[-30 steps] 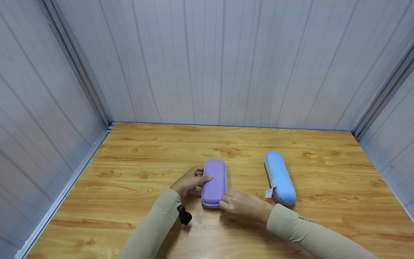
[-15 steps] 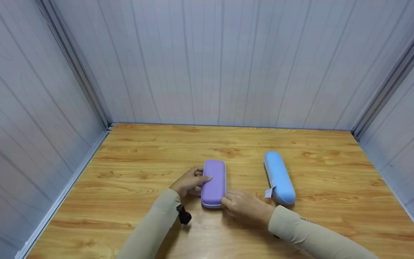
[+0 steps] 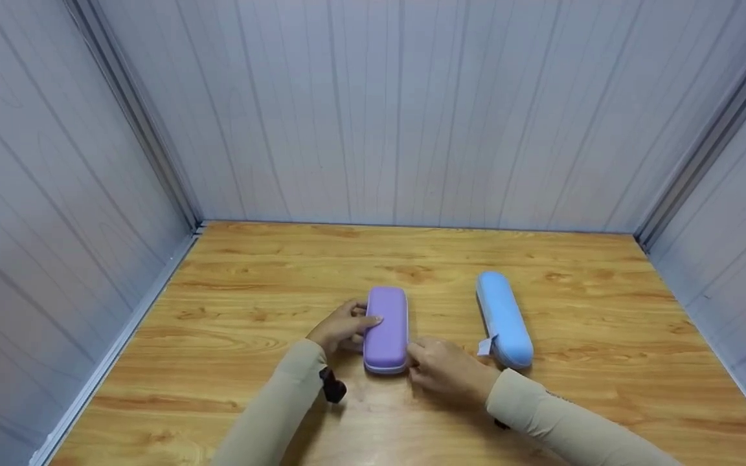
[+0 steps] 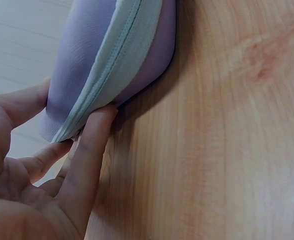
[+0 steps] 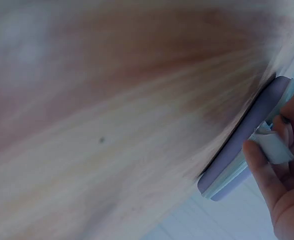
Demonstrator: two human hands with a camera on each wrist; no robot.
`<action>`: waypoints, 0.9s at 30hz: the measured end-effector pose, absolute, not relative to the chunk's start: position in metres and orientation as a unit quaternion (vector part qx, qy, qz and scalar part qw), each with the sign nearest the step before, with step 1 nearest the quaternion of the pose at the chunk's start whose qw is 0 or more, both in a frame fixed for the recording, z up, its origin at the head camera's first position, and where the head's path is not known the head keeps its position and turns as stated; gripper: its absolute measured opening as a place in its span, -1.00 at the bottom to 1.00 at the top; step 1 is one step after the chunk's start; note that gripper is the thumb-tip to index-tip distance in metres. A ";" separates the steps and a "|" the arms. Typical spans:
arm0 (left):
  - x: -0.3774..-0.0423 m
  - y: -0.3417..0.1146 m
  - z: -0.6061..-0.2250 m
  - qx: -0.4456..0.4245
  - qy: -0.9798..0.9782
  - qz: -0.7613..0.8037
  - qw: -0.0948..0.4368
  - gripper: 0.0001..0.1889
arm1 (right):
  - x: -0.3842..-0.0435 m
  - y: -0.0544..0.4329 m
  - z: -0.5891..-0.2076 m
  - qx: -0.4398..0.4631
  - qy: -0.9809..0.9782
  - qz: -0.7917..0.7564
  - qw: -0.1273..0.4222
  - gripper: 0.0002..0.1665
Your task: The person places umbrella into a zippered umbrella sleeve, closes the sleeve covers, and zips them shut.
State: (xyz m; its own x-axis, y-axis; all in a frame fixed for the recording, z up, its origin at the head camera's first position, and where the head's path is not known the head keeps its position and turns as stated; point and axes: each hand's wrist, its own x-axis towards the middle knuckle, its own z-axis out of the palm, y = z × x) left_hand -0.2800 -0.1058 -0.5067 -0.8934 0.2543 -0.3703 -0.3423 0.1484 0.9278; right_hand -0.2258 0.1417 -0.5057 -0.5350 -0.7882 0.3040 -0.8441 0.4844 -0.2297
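Observation:
A purple zippered pencil case (image 3: 386, 330) lies lengthwise on the wooden table. My left hand (image 3: 342, 329) grips its left side, thumb on the lid and fingers along the edge. In the left wrist view those fingers press the pale zipper band (image 4: 119, 55). At the case's near right corner is my right hand (image 3: 445, 370), fingers curled. The right wrist view has its thumb and forefinger pinching at the zipper pull (image 5: 285, 120), mostly hidden by the fingers. Beside them a light fabric tab (image 5: 273, 146) sticks out from the zipper band.
To the right lies a light blue zippered case (image 3: 506, 320), slightly slanted, with a white tag (image 3: 484, 347) at its near left side. Pale panelled walls (image 3: 399, 116) enclose the table (image 3: 250, 272) at the back and both sides. A black wrist device (image 3: 332, 386) sits on the left sleeve.
My right hand has shifted slightly to the right, along the case's near right corner. The left hand, the purple case and the blue case stay in place.

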 end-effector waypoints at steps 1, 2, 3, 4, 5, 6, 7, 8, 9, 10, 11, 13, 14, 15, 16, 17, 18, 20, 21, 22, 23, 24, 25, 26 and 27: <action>-0.280 -0.106 -0.507 -0.031 0.723 0.651 0.228 -0.43 | -0.226 0.142 -0.506 0.468 -0.861 0.186 0.073 -0.86; -0.280 -0.106 -0.507 -0.031 0.725 0.650 0.228 -0.43 | -0.227 0.143 -0.506 0.461 -0.863 0.194 0.068 -0.86; -0.280 -0.106 -0.507 -0.032 0.726 0.648 0.227 -0.43 | -0.228 0.143 -0.506 0.456 -0.864 0.201 0.066 -0.85; -0.280 -0.106 -0.507 -0.031 0.728 0.646 0.227 -0.42 | -0.229 0.144 -0.506 0.453 -0.865 0.206 0.065 -0.85; -0.280 -0.106 -0.508 -0.030 0.730 0.644 0.226 -0.41 | -0.230 0.144 -0.506 0.451 -0.865 0.211 0.067 -0.84; -0.280 -0.106 -0.508 -0.029 0.731 0.643 0.225 -0.41 | -0.231 0.144 -0.506 0.449 -0.865 0.214 0.069 -0.84; -0.280 -0.106 -0.509 -0.028 0.732 0.643 0.225 -0.40 | -0.232 0.144 -0.506 0.450 -0.864 0.217 0.071 -0.84; -0.280 -0.106 -0.509 -0.027 0.733 0.641 0.224 -0.40 | -0.233 0.144 -0.506 0.450 -0.863 0.217 0.074 -0.84; -0.281 -0.106 -0.509 -0.027 0.734 0.641 0.223 -0.39 | -0.233 0.145 -0.506 0.450 -0.863 0.217 0.074 -0.84; -0.281 -0.106 -0.510 -0.027 0.735 0.640 0.222 -0.39 | -0.233 0.145 -0.506 0.449 -0.864 0.217 0.073 -0.84; -0.281 -0.106 -0.510 -0.028 0.734 0.641 0.222 -0.39 | -0.234 0.145 -0.506 0.446 -0.865 0.219 0.071 -0.84; -0.281 -0.106 -0.510 -0.028 0.733 0.642 0.222 -0.39 | -0.234 0.144 -0.505 0.437 -0.869 0.224 0.064 -0.85; -0.281 -0.106 -0.510 -0.028 0.734 0.642 0.221 -0.39 | -0.234 0.144 -0.504 0.431 -0.871 0.226 0.060 -0.85; -0.281 -0.106 -0.510 -0.027 0.733 0.642 0.221 -0.40 | -0.234 0.143 -0.503 0.427 -0.873 0.227 0.058 -0.85; -0.281 -0.106 -0.509 -0.027 0.733 0.643 0.222 -0.40 | -0.234 0.143 -0.503 0.423 -0.875 0.228 0.060 -0.85; -0.281 -0.106 -0.509 -0.026 0.732 0.643 0.222 -0.41 | -0.234 0.143 -0.502 0.418 -0.878 0.228 0.059 -0.85; -0.281 -0.106 -0.509 -0.024 0.734 0.642 0.221 -0.41 | -0.233 0.142 -0.501 0.413 -0.880 0.227 0.057 -0.85; -0.280 -0.106 -0.508 -0.022 0.736 0.640 0.219 -0.41 | -0.233 0.142 -0.501 0.408 -0.883 0.224 0.058 -0.86; -0.279 -0.106 -0.508 -0.022 0.737 0.640 0.218 -0.41 | -0.233 0.142 -0.501 0.406 -0.885 0.221 0.059 -0.87; -0.279 -0.106 -0.508 -0.021 0.738 0.639 0.217 -0.41 | -0.232 0.143 -0.500 0.404 -0.886 0.218 0.058 -0.88; -0.279 -0.106 -0.508 -0.019 0.739 0.638 0.216 -0.41 | -0.232 0.143 -0.500 0.404 -0.887 0.216 0.055 -0.88; -0.279 -0.106 -0.508 -0.019 0.740 0.637 0.215 -0.40 | -0.232 0.144 -0.500 0.403 -0.889 0.211 0.055 -0.89; -0.279 -0.105 -0.507 -0.019 0.739 0.638 0.215 -0.40 | -0.232 0.145 -0.500 0.404 -0.890 0.206 0.057 -0.90; -0.279 -0.105 -0.507 -0.020 0.739 0.638 0.215 -0.39 | -0.232 0.145 -0.499 0.404 -0.891 0.201 0.058 -0.90; -0.279 -0.105 -0.507 -0.021 0.739 0.638 0.215 -0.38 | -0.231 0.146 -0.499 0.404 -0.892 0.195 0.059 -0.90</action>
